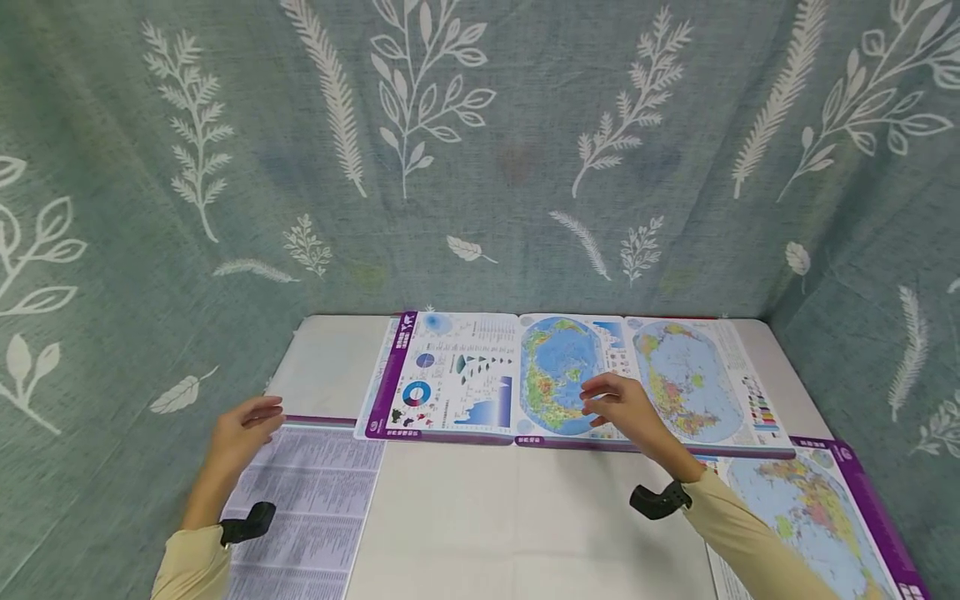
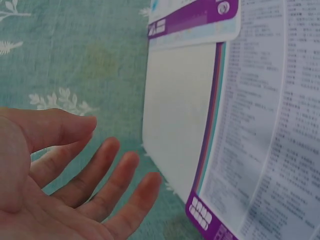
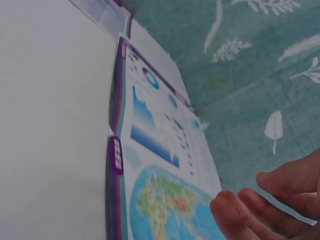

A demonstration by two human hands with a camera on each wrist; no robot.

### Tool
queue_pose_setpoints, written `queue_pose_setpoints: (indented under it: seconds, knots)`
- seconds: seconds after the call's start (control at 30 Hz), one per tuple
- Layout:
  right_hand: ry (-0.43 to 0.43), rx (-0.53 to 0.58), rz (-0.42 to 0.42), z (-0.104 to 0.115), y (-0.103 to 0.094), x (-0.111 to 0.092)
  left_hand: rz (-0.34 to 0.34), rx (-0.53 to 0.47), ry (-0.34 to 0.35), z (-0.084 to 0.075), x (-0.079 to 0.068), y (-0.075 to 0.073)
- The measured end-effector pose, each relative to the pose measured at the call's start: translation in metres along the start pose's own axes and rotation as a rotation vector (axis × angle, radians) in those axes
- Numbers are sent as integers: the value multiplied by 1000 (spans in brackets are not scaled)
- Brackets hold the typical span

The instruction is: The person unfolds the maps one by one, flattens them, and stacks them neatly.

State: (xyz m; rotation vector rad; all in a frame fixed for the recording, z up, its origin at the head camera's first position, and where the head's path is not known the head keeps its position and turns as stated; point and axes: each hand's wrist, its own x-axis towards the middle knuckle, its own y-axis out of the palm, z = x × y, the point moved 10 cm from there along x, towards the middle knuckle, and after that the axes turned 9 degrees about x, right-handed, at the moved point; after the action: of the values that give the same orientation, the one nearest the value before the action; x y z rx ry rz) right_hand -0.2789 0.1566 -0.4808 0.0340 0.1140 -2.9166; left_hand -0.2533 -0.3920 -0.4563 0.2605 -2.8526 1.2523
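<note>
My left hand [image 1: 240,433] is raised over the back edge of a text-covered sheet [image 1: 315,508] at the table's left. Its fingers are loosely bent with nothing between them, as the left wrist view also shows. My right hand [image 1: 622,410] hovers over a folded-out map sheet [image 1: 558,375] lying along the back of the table. Thumb and fingers there are relaxed, and they hold nothing. That sheet has a chart panel [image 1: 457,383] at its left and world maps in its middle and right panels. Another world map sheet [image 1: 810,517] lies at the right, partly under my right sleeve.
The white table [image 1: 442,517] shows between the left and right sheets. A green cloth [image 1: 517,167] with white leaf prints hangs behind the table and along both sides. The back sheet overlaps corners of both side sheets. Each wrist wears a black strap.
</note>
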Motion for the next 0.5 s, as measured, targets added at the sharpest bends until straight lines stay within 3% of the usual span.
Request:
queue_pose_setpoints:
  seconds: [0.13,0.33,0.5]
  knots:
    - [34,32,24,2,21,-1,-14,29,-36,11,-7,-11]
    - [75,70,48,21,53,-13,-1,90,-105,28,-15,-20]
    - [95,114,66,11,73,-13,14,157,-143,35,-18,-24]
